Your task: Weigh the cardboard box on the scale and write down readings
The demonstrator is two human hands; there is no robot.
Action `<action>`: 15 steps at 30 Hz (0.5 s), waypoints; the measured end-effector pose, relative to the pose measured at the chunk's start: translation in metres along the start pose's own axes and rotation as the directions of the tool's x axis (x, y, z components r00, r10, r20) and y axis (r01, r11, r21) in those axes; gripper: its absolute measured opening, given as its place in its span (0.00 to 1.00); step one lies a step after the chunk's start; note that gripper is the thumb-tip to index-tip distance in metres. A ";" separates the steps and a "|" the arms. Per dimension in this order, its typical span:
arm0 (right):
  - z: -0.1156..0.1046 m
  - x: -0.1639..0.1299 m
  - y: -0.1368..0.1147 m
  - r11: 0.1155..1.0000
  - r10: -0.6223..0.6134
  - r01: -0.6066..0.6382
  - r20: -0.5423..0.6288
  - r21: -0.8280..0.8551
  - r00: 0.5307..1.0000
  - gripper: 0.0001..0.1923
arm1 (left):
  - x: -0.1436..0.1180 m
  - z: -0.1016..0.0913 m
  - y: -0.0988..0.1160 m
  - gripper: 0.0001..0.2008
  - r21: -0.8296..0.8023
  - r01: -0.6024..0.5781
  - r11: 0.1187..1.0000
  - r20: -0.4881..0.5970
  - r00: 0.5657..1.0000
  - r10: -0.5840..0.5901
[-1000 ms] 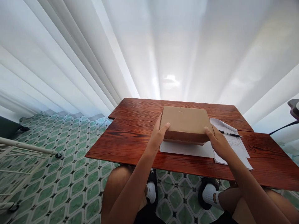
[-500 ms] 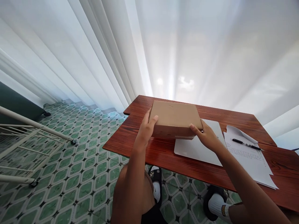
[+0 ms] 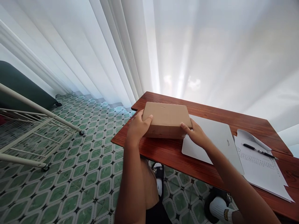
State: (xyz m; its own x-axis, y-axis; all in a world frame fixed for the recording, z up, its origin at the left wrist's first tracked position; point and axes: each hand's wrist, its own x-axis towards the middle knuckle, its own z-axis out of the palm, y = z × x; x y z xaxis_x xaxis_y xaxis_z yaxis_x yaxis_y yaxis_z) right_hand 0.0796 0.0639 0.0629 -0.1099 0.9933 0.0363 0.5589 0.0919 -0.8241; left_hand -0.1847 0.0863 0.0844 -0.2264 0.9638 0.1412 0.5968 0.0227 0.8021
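Note:
A flat brown cardboard box rests at the left end of a red-brown wooden table. My left hand grips its near left corner, thumb on top. My right hand holds its near right corner. To the right of the box lies a closed white laptop, which the box's right edge touches or slightly overlaps. My right hand hovers over the laptop's near left part.
White printed sheets with a black pen on them lie at the table's right. White curtains hang behind. A white metal rack and a dark seat stand on the green tiled floor at left. My knees and slippered feet are below the table.
Both hands have slid the box leftward off the white laptop, which now lies mostly uncovered. The view has turned to the left.

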 end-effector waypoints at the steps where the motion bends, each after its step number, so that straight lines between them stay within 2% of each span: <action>1: 0.003 0.001 0.000 1.000 -0.006 0.006 0.003 0.003 1.000 0.32 | 0.000 -0.001 0.000 0.24 0.036 0.010 0.999 -0.008 1.000 -0.010; 6: 0.015 0.004 0.002 1.000 -0.001 0.000 0.025 0.028 1.000 0.32 | 0.001 -0.005 0.003 0.26 0.196 0.074 0.978 0.008 0.997 -0.077; 11: 0.018 0.003 0.003 1.000 0.021 -0.022 0.034 0.014 0.999 0.33 | 0.000 -0.005 0.004 0.28 0.260 0.083 0.962 0.038 0.995 -0.096; 15: 0.018 0.002 0.003 1.000 0.027 -0.026 0.030 -0.015 0.999 0.32 | 0.001 -0.003 0.001 0.33 0.304 0.100 0.947 0.070 0.989 -0.127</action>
State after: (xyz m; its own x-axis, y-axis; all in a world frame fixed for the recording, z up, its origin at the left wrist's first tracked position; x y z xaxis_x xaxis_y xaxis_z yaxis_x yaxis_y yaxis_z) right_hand 0.0664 0.0647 0.0504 -0.1200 0.9928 -0.0028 0.5740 0.0671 -0.8161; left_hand -0.1862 0.0864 0.0871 -0.2460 0.9693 -0.0027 0.7768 0.1988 0.5976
